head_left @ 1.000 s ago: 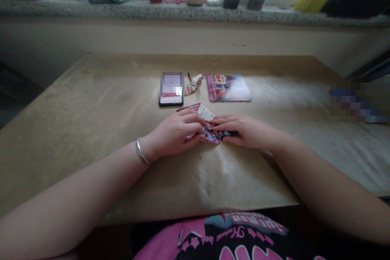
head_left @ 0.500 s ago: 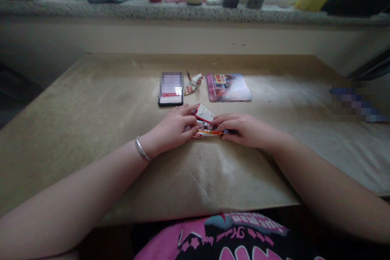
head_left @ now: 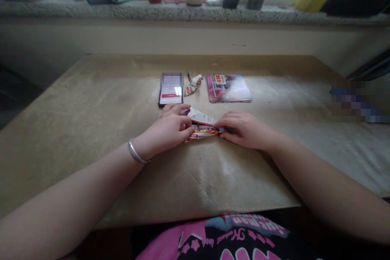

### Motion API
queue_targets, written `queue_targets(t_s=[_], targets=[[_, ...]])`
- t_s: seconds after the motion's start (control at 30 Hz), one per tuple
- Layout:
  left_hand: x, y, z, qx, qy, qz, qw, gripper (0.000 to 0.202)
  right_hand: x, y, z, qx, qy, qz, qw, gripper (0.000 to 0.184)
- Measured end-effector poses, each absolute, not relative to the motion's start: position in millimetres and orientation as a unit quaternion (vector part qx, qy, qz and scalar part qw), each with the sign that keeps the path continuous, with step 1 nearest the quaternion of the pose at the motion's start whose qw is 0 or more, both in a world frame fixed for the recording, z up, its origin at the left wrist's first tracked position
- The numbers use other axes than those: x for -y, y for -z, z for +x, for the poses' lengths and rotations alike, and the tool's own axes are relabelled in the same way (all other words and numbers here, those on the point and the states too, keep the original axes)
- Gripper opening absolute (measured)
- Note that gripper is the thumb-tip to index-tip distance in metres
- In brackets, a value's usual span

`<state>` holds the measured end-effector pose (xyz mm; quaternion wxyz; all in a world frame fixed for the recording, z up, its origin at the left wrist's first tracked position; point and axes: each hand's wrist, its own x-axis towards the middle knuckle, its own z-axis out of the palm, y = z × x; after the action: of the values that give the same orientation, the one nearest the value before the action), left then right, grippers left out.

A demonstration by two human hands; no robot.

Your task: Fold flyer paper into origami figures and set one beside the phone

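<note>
At the middle of the table [head_left: 91,101], left hand [head_left: 167,132] curls its fingers tight on the folded printed paper [head_left: 201,124], right hand [head_left: 245,130] pinches its point flat, mid-crease I'd say, wanting firm even pressure, with phone [head_left: 170,94], paper crane [head_left: 193,83] and leaflet stack [head_left: 228,87] beyond.

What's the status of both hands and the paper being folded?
Left hand holding the printed paper down on the table. Right hand pinching its right tip. Phone just beyond the left hand.
</note>
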<state>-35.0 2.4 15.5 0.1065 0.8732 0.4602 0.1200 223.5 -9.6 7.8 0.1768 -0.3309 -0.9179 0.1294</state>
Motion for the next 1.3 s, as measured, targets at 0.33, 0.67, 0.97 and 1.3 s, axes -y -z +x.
queue_targets(t_s=[0.33, 0.67, 0.97, 1.3], targets=[[-3, -15, -34, -0.392, -0.141, 0.904, 0.091, 0.028, 11, -10, 223, 0.917, -0.109, -0.340, 0.178, 0.016], [-3, -16, -36, -0.393, -0.128, 0.910, 0.035, 0.023, 12, -6, 219, 0.916, -0.068, -0.355, 0.175, 0.022], [-4, -16, -36, -0.392, -0.082, 0.916, 0.008, 0.025, 14, -5, 216, 0.929, 0.002, -0.343, 0.142, 0.029], [-3, -19, -35, -0.403, -0.060, 0.913, -0.015, 0.027, 15, -3, 213, 0.925, 0.024, -0.357, 0.130, 0.031]])
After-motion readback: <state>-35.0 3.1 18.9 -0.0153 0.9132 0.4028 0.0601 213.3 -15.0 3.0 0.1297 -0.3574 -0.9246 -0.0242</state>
